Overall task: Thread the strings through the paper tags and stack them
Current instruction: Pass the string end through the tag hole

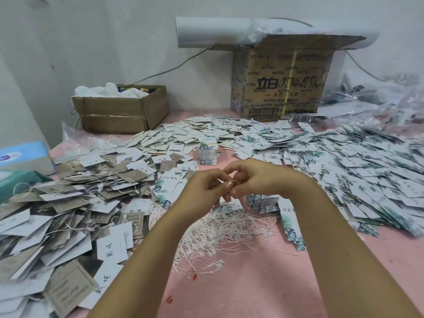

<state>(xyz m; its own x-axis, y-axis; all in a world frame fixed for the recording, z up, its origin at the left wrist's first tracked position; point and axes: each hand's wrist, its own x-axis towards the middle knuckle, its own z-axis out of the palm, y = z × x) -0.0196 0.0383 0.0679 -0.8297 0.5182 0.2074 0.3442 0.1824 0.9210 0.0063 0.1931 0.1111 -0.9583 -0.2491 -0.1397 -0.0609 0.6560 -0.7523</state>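
Observation:
My left hand (204, 187) and my right hand (254, 180) meet above the middle of the pink table, fingertips together. Between them they pinch a thin white string (230, 182). A white tag with green leaf print (169, 191) pokes out from under my left hand; whether the hand holds it I cannot tell. A loose heap of white strings (220, 230) lies just below my hands. Leaf-print tags (367, 171) spread in a wide pile to the right. Threaded grey and white tags (68, 203) are heaped on the left.
A small bundle of stacked tags (207, 154) stands behind my hands. White tags (183, 136) litter the far middle. A low open carton (119, 111) and a tall printed carton (280, 83) stand at the back wall. Tissue packs (23, 157) lie at the left edge.

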